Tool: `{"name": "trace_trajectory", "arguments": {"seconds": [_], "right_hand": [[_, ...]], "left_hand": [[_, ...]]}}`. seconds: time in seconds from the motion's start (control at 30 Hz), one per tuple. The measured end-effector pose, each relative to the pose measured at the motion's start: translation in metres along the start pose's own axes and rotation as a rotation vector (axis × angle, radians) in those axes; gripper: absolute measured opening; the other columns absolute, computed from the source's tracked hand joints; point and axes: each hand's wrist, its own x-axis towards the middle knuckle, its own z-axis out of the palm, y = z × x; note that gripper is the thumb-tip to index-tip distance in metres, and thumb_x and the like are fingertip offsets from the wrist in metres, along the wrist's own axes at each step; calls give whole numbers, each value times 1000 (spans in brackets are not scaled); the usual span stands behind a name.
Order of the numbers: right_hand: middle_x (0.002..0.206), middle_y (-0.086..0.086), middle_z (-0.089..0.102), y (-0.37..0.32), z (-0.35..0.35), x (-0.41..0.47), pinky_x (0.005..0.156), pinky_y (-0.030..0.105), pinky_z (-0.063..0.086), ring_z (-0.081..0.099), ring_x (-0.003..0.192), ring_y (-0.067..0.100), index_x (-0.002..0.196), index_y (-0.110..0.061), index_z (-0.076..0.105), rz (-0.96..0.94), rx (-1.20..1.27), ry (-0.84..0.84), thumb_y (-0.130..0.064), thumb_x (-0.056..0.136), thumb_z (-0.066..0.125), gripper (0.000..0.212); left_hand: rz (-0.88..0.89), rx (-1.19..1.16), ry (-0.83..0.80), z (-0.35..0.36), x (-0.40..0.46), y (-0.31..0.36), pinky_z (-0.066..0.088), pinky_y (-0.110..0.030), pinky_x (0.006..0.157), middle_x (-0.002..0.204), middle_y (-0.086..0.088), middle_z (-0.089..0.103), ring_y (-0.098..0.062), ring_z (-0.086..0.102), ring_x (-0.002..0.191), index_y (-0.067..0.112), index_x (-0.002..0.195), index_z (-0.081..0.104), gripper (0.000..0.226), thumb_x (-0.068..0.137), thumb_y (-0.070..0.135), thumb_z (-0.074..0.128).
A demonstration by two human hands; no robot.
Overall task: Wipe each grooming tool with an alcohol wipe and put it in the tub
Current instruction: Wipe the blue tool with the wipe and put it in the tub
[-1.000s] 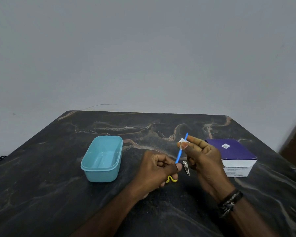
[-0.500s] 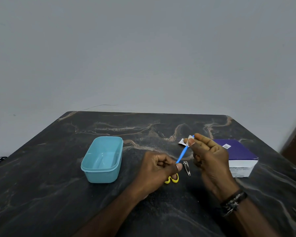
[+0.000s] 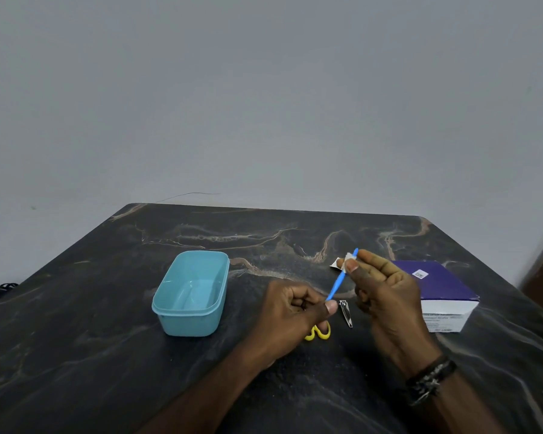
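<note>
My left hand (image 3: 298, 311) pinches the lower end of a thin blue stick tool (image 3: 339, 278), which slants up to the right. Thumb and fingers of my right hand (image 3: 383, 289) pinch a small white alcohol wipe (image 3: 347, 260) round the stick near its upper tip. A light blue plastic tub (image 3: 190, 292) stands open and empty to the left of my hands. A metal nail clipper (image 3: 346, 313) lies on the table between my hands. Yellow scissor handles (image 3: 318, 332) peek out from under my left hand.
A purple and white box (image 3: 441, 292) sits at the right, just behind my right hand. A torn white wrapper piece (image 3: 335, 264) lies on the dark marbled table (image 3: 107, 355) behind the stick. A grey wall rises beyond the table's far edge.
My right hand with the wipe has slid up along the blue stick from its middle to near its upper tip. My left hand has kept its hold on the lower end.
</note>
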Motion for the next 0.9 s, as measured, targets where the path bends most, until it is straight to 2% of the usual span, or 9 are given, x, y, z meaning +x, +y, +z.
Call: {"name": "trace_trajectory", "arguments": {"seconds": [0.13,0.27,0.37,0.5,0.6,0.7,0.9], "right_hand": [[105,24,71,3,6,-6,40,8,41,56,39,-1,121,6,56,35,-44,-67,4,84,66,38],[104,24,71,1,7,-6,42,8,42,57,41,-1,121,4,56,17,-40,-64,4,83,66,39],[103,21,73,0,3,-2,41,9,40,55,41,-1,121,1,57,-9,4,-16,2,82,68,41],[95,12,77,0,-2,2,37,13,33,43,38,0,118,-2,59,-18,23,22,-3,82,70,37],[103,18,74,2,-2,2,38,11,35,47,39,-1,121,0,59,-4,-4,1,-2,83,69,39],[109,24,70,4,2,0,41,7,40,55,40,-1,124,4,56,7,-13,-25,4,84,66,41],[105,21,72,4,0,1,40,10,39,51,40,-1,120,0,59,-6,17,-8,2,83,68,38]], "left_hand": [[19,-20,40,-3,1,0,49,-31,57,58,-11,68,-16,62,54,6,73,72,12,83,12,74],[18,-21,49,-3,3,0,49,-33,58,60,-11,69,-18,63,55,6,74,73,12,83,14,74],[5,-22,39,-2,3,0,48,-30,56,59,-10,68,-17,62,54,6,74,73,10,82,13,75],[-3,-15,35,-2,4,0,49,-27,54,57,-5,67,-13,62,53,6,74,73,10,81,12,76],[19,-30,67,-4,4,2,50,-27,54,58,-4,67,-12,62,53,1,77,73,11,81,11,75],[38,-47,104,-5,3,3,46,-18,49,56,-1,67,-8,61,49,-2,79,73,12,82,9,73],[51,-37,109,-4,4,5,45,-16,49,55,3,65,-5,58,49,0,77,74,8,82,6,73]]}}
